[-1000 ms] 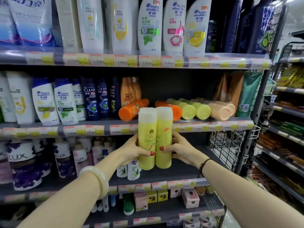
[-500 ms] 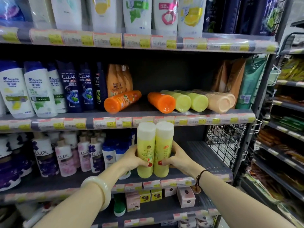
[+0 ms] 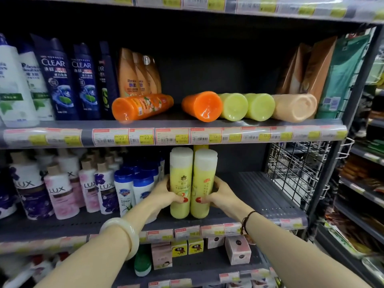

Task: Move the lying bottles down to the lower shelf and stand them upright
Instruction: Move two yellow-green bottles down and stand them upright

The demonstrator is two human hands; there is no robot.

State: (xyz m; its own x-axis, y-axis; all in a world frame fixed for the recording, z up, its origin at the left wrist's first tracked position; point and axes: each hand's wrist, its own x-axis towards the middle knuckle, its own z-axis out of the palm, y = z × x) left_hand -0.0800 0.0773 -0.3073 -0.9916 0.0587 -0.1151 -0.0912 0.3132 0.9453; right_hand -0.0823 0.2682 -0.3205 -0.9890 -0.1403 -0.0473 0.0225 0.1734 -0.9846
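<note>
Shop aisle: price tags (image 3: 122, 137) along shelf edge (image 3: 324, 129), rows of shampoo bottles (image 3: 56, 80) (Clear, Lux).

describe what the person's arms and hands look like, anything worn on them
Both forearms are bare, with no sleeves in view. The left hand has a thick, smooth, pale whitish bangle on its wrist. The right hand has a thin dark cord bracelet on its wrist, seemingly with small beads. The thumbnails on both hands are painted red.
</note>
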